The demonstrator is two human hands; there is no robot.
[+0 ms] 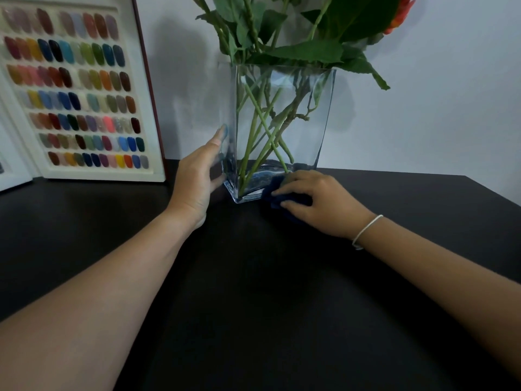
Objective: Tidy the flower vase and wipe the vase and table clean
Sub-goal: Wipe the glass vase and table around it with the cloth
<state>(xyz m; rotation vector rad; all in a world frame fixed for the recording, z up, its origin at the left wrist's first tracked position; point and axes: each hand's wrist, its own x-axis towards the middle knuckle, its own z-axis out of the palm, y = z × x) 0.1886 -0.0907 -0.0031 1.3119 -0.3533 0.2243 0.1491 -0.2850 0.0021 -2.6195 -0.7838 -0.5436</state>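
A tall square glass vase (pixel 307 119) stands on the black table (pixel 253 292) near the back wall, with several green stems crossing inside it and leaves and an orange flower (pixel 400 15) above its rim. My left hand (pixel 197 176) lies flat against the vase's left side, fingers straight. My right hand (pixel 321 204) holds a dark blue cloth (pixel 277 198) and presses it against the vase's bottom front edge at the tabletop.
A framed board of coloured nail swatches (pixel 76 88) leans against the wall at the back left, close to the vase. A second white frame (pixel 11 170) shows at the far left edge. The table's right edge (pixel 496 193) runs diagonally at the right.
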